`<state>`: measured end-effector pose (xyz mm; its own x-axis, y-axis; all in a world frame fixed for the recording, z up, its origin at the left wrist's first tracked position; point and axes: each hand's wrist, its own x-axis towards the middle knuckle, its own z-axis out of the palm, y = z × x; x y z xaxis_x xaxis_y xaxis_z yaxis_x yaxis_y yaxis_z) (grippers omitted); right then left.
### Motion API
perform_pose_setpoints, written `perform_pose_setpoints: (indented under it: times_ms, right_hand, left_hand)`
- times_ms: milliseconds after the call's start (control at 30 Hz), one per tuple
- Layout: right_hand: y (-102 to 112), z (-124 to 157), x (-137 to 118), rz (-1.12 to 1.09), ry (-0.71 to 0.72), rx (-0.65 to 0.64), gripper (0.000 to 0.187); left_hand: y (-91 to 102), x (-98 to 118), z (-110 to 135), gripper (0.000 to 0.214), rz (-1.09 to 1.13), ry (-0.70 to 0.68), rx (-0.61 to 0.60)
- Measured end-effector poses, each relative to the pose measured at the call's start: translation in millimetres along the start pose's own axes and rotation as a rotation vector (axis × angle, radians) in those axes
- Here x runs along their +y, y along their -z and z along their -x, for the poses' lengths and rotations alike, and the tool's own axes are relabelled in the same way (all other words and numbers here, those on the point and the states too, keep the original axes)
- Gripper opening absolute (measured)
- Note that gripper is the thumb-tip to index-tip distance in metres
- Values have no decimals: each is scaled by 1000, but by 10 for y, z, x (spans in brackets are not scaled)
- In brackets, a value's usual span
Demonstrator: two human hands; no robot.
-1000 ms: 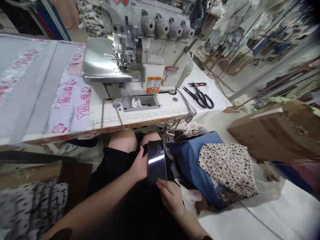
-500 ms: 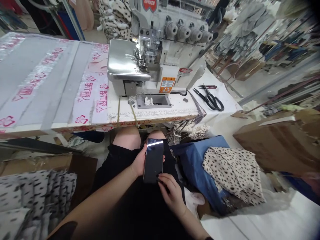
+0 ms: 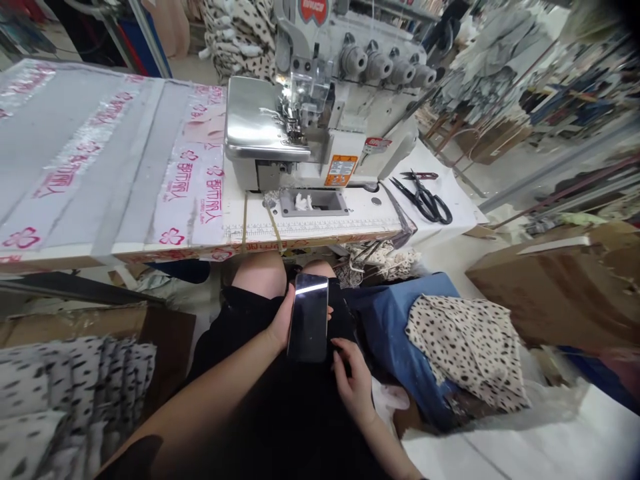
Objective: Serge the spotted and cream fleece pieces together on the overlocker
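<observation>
My left hand (image 3: 284, 319) is wrapped round a smartphone (image 3: 309, 323) above my lap, its fingertips showing at the phone's right edge. The screen is dark, with a bright strip of reflected light near the top. To the right of the phone, my right hand (image 3: 354, 375) hovers over the dark cloth on my lap, apart from the phone. Its fingers are loosely bent and spread, with nothing visible in them. In front of my knees stands an overlock sewing machine (image 3: 345, 140) on a table.
Black scissors (image 3: 424, 200) and a small thread snipper (image 3: 423, 175) lie right of the machine. Spotted fabric (image 3: 465, 347) hangs over a blue-lined container at right. More spotted fabric (image 3: 75, 380) is stacked at lower left. A cardboard box (image 3: 555, 280) stands farther right.
My right hand has moved off the phone's lower right corner, a little to the right. The phone stays in my left hand. The whole view has shifted slightly.
</observation>
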<state>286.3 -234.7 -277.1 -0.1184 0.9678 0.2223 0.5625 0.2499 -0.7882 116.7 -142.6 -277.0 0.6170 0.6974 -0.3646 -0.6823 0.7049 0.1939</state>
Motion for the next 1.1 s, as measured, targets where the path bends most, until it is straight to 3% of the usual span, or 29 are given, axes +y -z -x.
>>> perform_pose_setpoints:
  times_ms: [600,1100]
  right_hand:
    - [-59,-5,33,-19,-83,12,23]
    - [-94,7,91,-21,-99,0,22]
  left_hand:
    - [10,-21,48,84,2,10,-77]
    - [7,-20,65,84,-1,26,-60]
